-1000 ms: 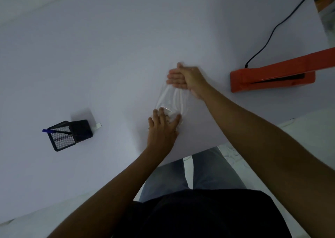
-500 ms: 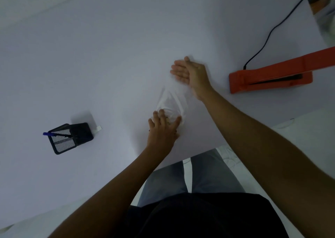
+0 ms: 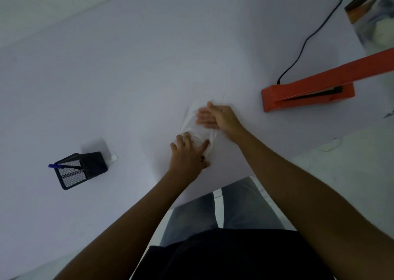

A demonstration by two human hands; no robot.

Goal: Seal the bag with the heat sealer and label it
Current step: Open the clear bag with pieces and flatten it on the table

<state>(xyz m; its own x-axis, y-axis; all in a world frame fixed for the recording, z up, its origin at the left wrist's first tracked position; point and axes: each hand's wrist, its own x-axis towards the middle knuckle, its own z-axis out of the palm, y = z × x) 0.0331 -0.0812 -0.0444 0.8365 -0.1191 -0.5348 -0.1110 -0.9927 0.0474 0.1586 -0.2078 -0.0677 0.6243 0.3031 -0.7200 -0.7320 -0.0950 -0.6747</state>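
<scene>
Two hands lying on clear bag (image 3: 197,128) at near edge of white table (image 3: 128,77). Left hand (image 3: 188,154) pressing flat, fingers spread, on bag's near end. Right hand (image 3: 217,116) resting edge-on, fingers together, on far end. Orange heat sealer (image 3: 309,92) sitting apart at right, arm raised. Black mesh pen holder (image 3: 80,169) standing well left.

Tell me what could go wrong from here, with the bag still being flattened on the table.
1. The clear bag looks creased under the left hand and right hand; wrinkles at the mouth could give a leaky seal.
2. The orange heat sealer lies apart to the right; carrying the bag across may undo the flattening.
3. The sealer's black cord could snag.
</scene>
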